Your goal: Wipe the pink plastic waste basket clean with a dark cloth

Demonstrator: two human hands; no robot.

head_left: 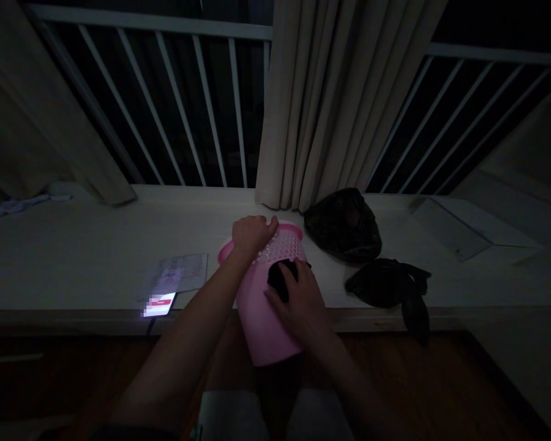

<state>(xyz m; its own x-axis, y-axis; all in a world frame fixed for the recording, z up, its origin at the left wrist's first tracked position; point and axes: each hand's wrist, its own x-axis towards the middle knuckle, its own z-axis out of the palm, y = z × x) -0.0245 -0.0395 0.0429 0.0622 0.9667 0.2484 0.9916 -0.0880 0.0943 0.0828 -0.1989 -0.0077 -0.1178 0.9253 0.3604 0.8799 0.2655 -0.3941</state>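
Note:
A pink plastic wastebasket (pixel 266 318) with a lattice band below its rim lies tilted against the ledge's front edge, its rim toward the window. My left hand (pixel 253 235) is closed over the rim at the far end. On the basket's side, my right hand (pixel 300 300) presses a black cloth (pixel 280 283), its fingers curled over it. Part of the cloth is hidden under the fingers. To the right, a full black plastic bag (pixel 344 226) rests by the curtain, and a smaller black bag (pixel 376 283) droops over the ledge's edge.
A lit phone (pixel 160 303) and a printed paper sheet (pixel 188 271) lie left on the white ledge (pixel 96 245). A white box-like object (pixel 472 229) stands at the right. Behind are beige curtains (pixel 312 110) and a white railing (pixel 156 27). The room is dim.

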